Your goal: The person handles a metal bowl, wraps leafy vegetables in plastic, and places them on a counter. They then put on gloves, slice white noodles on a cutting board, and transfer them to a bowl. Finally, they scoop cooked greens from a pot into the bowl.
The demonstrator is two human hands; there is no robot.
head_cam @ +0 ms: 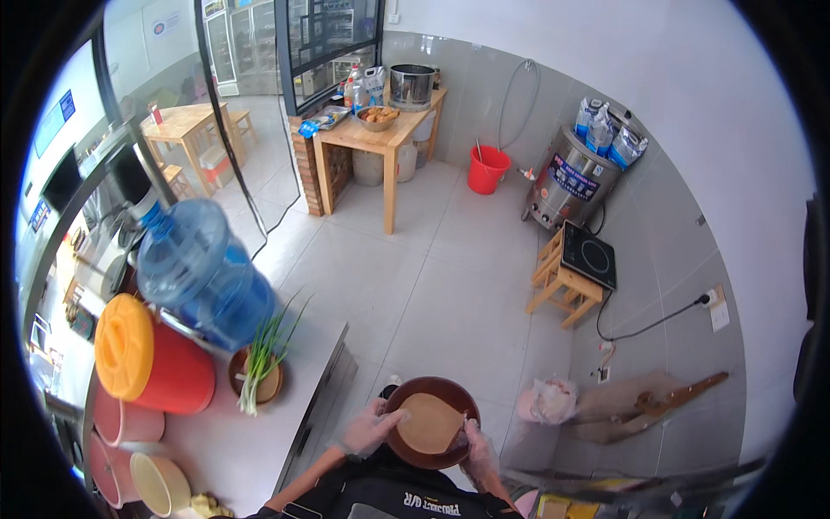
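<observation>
Both my hands wear thin clear plastic gloves and hold a round brown bowl (431, 464) in front of my body. My left hand (373, 428) grips its left rim, with the thumb reaching over the inside. At the right rim is my right hand (478, 451), where something dark and glossy shows by the fingers; I cannot tell what it is. The bowl's inside has a light tan round base (428, 422). To the left, a smaller brown bowl (279, 388) on the counter (311, 383) bears a bunch of green onions (262, 363).
A red bucket with a yellow lid (181, 376) and blue water bottles (214, 279) stand on the left. Ahead are a wooden table (350, 133) and a red bucket (486, 170). On the right, an induction cooker (587, 254) sits on wooden stools (564, 285).
</observation>
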